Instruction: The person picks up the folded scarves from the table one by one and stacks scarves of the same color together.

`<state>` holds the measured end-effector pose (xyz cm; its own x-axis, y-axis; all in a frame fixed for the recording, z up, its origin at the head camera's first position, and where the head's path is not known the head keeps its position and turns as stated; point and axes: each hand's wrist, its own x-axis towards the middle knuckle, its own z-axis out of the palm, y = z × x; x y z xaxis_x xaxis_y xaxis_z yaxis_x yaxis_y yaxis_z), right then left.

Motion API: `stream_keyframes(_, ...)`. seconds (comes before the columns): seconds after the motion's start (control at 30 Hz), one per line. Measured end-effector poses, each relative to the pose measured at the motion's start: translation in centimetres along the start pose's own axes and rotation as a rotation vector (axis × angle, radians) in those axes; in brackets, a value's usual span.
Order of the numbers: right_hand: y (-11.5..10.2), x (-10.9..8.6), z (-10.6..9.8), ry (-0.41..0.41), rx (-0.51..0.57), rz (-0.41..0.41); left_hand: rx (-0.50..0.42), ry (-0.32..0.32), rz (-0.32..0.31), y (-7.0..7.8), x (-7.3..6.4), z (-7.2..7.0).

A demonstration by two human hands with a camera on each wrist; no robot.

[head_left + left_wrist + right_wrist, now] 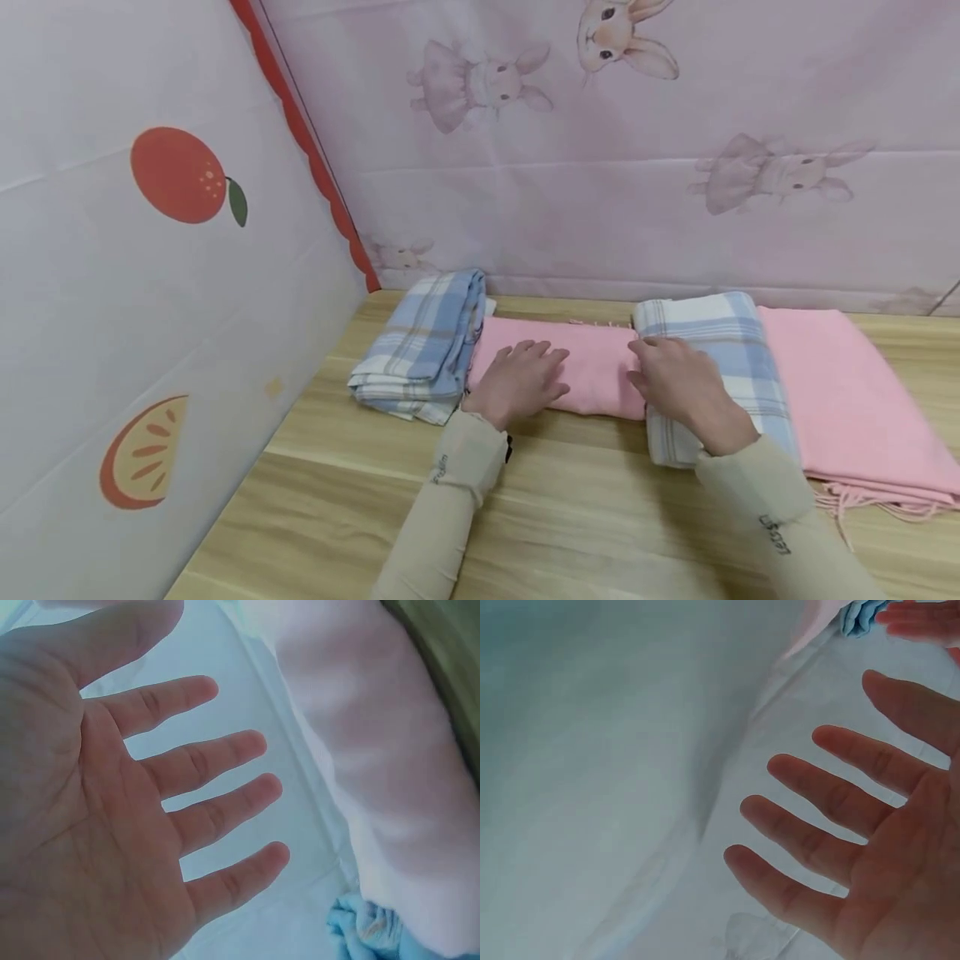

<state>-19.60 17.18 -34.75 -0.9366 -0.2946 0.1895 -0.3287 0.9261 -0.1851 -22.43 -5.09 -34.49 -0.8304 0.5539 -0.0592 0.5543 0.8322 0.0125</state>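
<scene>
A folded pink scarf with a short fringe at its back edge lies flat on the table. My left hand hovers over its left part, palm down and fingers spread. In the left wrist view the fingers are straight, with no cloth between them. My right hand is held above the left edge of a folded blue-and-white plaid cloth, fingertips toward the pink scarf. Straight, parted fingers show in the right wrist view, holding nothing. Whether either hand touches cloth is hard to tell.
Left of the pink scarf sits another folded plaid cloth. At the right, a larger folded pink scarf with a fringe lies against the plaid cloth. A rabbit-print backdrop rises behind the wooden table; a fruit-print wall stands left.
</scene>
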Motion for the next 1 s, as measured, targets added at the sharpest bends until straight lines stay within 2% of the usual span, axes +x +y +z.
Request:
stream_keyframes(0.27,2.0,-1.2,0.2,0.016,0.044,0.011,-0.016,0.015,0.015,1.4,-0.2,0.4)
stream_keyframes(0.57,3.9,-2.6,-0.1,0.047,0.024,0.019,-0.019,0.021,0.031,2.9,0.0,0.6)
stream_keyframes(0.87,5.8,-3.7,-0.8,0.02,-0.012,0.088,-0.002,0.043,0.038,3.5,0.2,0.6)
stream_keyframes(1.0,6.7,-4.4,-1.0,0.039,-0.026,0.113,0.005,0.046,0.056,3.7,0.3,0.6)
